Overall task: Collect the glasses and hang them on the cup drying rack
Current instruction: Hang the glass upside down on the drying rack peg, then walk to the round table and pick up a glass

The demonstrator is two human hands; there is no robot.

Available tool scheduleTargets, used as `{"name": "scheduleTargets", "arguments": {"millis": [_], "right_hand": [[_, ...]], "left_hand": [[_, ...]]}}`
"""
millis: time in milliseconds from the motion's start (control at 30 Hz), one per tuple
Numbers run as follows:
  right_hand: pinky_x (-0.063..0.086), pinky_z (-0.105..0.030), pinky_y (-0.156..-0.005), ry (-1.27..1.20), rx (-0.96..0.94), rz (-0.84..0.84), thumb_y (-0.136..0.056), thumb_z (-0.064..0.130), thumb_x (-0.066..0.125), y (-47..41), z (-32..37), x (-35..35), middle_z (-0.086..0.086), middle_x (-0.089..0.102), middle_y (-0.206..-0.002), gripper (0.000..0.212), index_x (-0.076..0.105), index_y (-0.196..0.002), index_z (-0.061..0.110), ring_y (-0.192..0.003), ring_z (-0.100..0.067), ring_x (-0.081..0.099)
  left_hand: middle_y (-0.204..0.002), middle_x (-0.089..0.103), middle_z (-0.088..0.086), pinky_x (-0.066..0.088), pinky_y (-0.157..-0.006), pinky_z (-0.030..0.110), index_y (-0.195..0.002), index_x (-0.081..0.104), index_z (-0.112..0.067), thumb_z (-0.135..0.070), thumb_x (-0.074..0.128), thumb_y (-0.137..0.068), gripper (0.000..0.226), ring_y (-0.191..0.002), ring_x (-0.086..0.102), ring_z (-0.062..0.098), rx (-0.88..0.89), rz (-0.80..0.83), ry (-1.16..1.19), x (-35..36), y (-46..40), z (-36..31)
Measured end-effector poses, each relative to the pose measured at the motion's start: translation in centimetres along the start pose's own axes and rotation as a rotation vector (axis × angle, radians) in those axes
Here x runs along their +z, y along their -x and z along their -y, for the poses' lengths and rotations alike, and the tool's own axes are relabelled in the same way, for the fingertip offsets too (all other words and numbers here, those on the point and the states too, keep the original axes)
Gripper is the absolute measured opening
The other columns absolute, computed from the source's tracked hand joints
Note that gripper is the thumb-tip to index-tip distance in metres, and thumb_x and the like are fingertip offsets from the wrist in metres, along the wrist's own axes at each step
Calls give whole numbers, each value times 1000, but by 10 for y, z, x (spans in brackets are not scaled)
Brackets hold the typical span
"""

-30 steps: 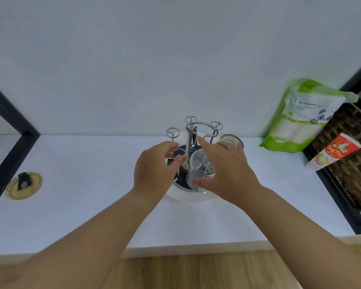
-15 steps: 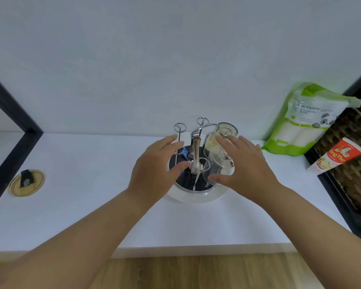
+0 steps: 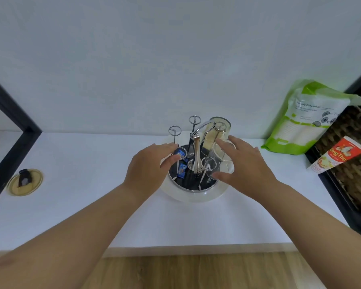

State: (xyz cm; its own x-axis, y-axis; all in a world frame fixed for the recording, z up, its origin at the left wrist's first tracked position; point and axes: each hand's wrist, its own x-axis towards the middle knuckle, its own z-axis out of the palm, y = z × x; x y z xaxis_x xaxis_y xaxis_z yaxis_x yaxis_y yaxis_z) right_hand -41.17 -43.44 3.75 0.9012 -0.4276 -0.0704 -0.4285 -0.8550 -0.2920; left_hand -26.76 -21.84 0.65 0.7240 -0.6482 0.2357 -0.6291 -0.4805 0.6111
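both hands over the cup drying rack [image 3: 193, 185] on the white counter [image 3: 92, 184], neither gripping anything. left hand [image 3: 148, 170] loosely spread, fingertips near a front peg; right hand [image 3: 245, 165] flat and relaxed beside a clear glass [image 3: 222, 155] hung upside down on the rack's right side. second upturned glass [image 3: 218, 130] just behind it, also hung. to finish the step well: probably draw the right hand straight back, avoiding a nudge to the rim. counted: two glasses on pegs, four ring-topped pegs bare, one pair of tongs [image 3: 197, 161] in the middle, two blue packets [image 3: 181, 173] on the tray. beyond: one green pouch [image 3: 302, 119], one round lid [image 3: 25, 182].
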Motion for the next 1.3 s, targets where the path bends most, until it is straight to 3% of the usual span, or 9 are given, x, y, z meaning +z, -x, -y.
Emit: {"name": "scheduleTargets", "arguments": {"millis": [300,433,567,700,867,1000,1300], "right_hand": [[18,-58,-126,-17,-4,6,-86,52,79,4,-1,5,-4,18,-175,97,24,-165,40,-159,-29,19],[19,-56,-127,-32,-1,29,-84,53,80,4,-1,-1,-3,15,-176,100,21,-164,43,-161,-26,14],[20,-54,-127,-50,0,26,-84,51,81,8,3,-24,-5,14,-176,103,18,-165,45,-161,-27,12],[20,-50,-127,-46,-11,3,-86,52,80,19,8,-69,-4,12,-176,101,18,-165,43,-161,-26,11],[18,-37,-125,-61,-28,-68,-90,50,77,39,25,-168,-1,12,-176,98,16,-166,44,-161,-23,12],[24,-41,-126,-23,-73,-210,-90,55,74,54,48,-291,2,15,-175,94,18,-165,45,-160,-21,15],[27,-41,-125,-20,-185,-581,-92,56,71,138,129,-562,2,22,-174,89,19,-165,46,-159,-20,20]], "left_hand": [[-137,65,-12,24,-109,18,-134,68,-29,-37,57,-103,33,-133,54,18,-17,65,-11,-8,-5,2],[-145,58,-14,21,-113,17,-138,64,-33,-40,56,-103,36,-138,47,10,-31,97,2,-12,-7,3],[-148,55,-14,28,-118,31,-146,53,-35,-45,57,-101,47,-140,46,10,14,124,-36,-32,-13,-7],[-152,50,-14,29,-111,25,-152,44,-39,-50,53,-101,53,-141,41,8,29,92,-50,-66,-24,-41],[-156,44,-18,25,-109,21,-154,39,-41,-54,40,-103,53,-143,35,3,128,72,-25,-132,-40,-111],[-157,38,-24,24,-112,23,-155,36,-45,-59,35,-102,55,-145,31,0,240,45,7,-215,-66,-195],[-155,43,-23,31,-119,35,-152,41,-45,-57,34,-105,49,-145,34,0,462,-192,-25,-443,-93,-402]]}}
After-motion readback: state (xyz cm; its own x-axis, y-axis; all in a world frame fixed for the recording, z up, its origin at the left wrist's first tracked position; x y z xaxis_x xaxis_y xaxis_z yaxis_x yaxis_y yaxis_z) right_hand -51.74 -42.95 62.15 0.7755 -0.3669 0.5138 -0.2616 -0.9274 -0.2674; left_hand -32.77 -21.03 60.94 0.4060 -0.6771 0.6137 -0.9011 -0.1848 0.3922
